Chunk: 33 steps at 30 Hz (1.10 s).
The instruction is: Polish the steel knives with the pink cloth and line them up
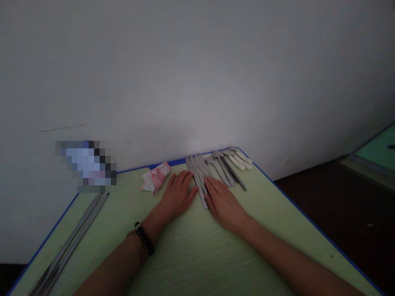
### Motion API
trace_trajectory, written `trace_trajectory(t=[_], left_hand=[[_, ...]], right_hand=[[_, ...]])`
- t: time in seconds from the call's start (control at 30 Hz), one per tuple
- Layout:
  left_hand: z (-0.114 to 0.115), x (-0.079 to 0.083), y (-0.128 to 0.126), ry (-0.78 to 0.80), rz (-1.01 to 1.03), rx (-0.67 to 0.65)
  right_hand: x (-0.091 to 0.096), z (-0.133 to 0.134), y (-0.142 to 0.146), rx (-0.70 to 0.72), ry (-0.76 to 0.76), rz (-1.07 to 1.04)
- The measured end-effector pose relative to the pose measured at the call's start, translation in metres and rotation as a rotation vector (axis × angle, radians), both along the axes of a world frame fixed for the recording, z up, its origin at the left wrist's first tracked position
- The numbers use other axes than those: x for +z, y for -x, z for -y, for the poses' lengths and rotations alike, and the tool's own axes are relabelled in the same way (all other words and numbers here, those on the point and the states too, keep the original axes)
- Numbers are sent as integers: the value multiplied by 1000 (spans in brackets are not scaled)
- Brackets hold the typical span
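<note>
My left hand (179, 193) lies flat on the table, fingers stretched out, its fingertips at the left side of a row of metal table knives (200, 191). On the other side, my right hand (224, 203) rests with straight fingers over the right-hand knives, covering their near ends. Several knives lie side by side, pointing away from me. Just right of them are metal spoons (219, 170), then thin dark-looking utensils (236, 176) and cutlery with white handles (237, 160). Neither hand is wrapped round anything.
A crumpled pink and white cloth (158, 176) lies left of my left hand. Long metal strips (75, 234) run along the left of the green table (197, 263). A blurred-out object (86, 162) stands at the back left. A white wall (197, 82) rises behind.
</note>
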<state>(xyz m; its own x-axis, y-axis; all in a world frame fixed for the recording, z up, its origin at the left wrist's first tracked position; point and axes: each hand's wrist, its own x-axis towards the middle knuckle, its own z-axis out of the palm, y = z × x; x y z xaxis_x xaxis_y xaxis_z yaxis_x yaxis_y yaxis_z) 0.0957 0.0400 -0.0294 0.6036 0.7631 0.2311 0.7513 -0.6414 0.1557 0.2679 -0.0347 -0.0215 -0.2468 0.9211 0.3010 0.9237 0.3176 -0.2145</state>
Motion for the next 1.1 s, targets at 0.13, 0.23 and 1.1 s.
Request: trace_trajectory(t=[0.13,0.23,1.1], left_hand=[[0,-1,-1,-9,11,16],[6,1,0,-11,16,29],[79,-6,168,-120,-195,506]], right_hand=[[2,0,0,6,-30,-1],[6,1,2,28,-83,9],[-4,-39,122,218,-34,-177]])
